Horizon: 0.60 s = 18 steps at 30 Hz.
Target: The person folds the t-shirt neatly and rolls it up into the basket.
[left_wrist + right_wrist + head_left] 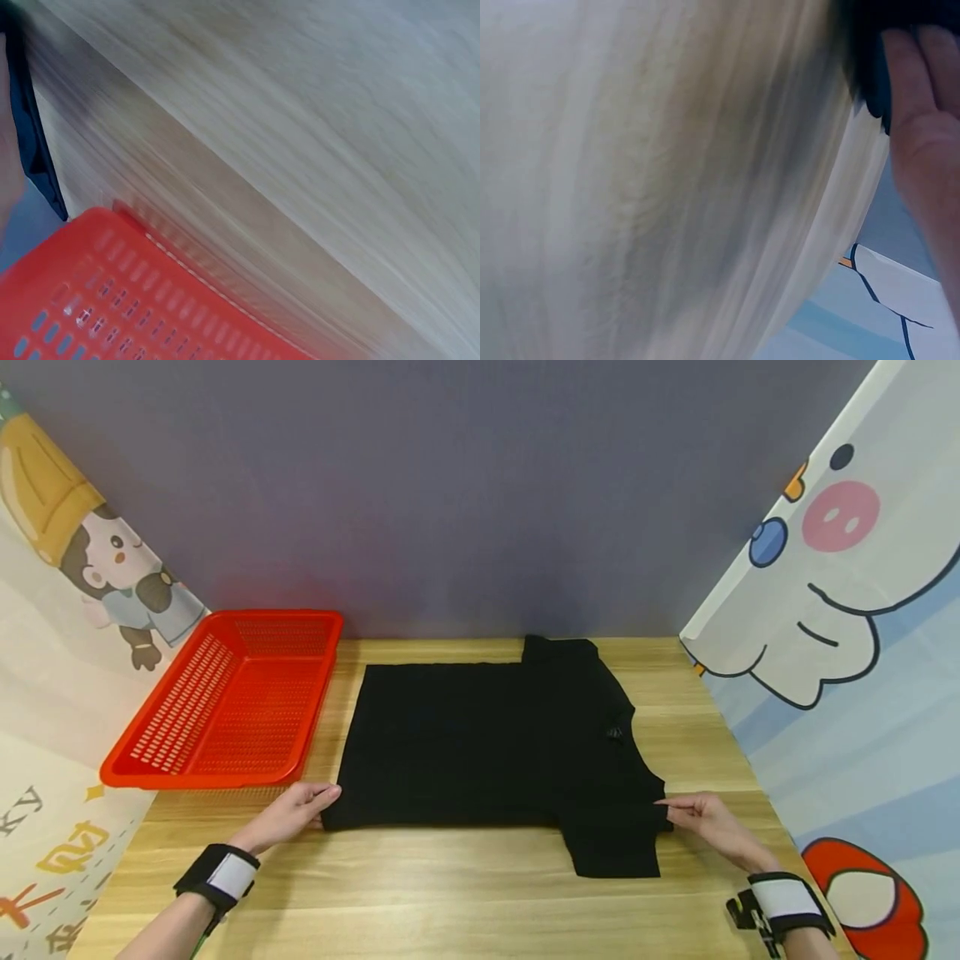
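Black T-shirt (465, 743), neckline mark (614, 733) unreadable, left hand (291, 812) cropped in wrist view

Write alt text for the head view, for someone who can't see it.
A black short-sleeved shirt lies spread flat on a wood-grain table, its neckline toward the right. A person's left grip holds the near hem corner; the right grip pinches the near shoulder. A red basket sits at left.

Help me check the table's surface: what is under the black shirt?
Wooden table shows around most of the black shirt, which appears to lie on it. The shirt covers whatever is directly beneath, so I cannot see whether anything else is there.
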Available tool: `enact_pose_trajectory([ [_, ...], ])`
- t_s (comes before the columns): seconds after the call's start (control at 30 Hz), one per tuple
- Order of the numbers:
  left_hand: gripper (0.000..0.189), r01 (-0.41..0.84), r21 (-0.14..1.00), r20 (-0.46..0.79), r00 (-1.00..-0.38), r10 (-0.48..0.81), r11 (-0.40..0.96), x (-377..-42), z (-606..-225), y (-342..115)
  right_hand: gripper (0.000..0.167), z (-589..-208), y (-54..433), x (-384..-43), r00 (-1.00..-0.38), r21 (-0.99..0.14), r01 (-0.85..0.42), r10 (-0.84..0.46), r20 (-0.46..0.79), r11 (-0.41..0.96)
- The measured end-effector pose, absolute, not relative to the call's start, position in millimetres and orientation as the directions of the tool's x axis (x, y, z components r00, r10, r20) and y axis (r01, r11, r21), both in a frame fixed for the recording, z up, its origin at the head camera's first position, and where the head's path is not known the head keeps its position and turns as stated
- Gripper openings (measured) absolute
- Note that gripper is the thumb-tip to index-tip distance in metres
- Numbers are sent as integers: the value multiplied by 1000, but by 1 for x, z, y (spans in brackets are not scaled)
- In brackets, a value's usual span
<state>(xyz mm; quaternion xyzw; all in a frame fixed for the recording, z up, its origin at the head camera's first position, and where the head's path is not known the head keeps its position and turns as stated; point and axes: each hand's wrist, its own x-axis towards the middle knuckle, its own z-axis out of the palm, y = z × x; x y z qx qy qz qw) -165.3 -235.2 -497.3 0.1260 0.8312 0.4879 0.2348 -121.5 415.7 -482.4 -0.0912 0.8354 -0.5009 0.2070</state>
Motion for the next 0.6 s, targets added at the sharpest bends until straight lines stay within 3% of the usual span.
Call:
enact_pose_trajectory([
  [0.23, 38, -70, 854, -255, -920, 298, 516, -175, -503, -227, 28, -482, 403, -133, -962, -871, 66, -201, -185, 486],
  [0.6, 41, -74, 771, -188, -975, 116, 632, -192, -509, -211, 26, -488, 385, -147, -981, -805, 169, 21, -191, 569],
])
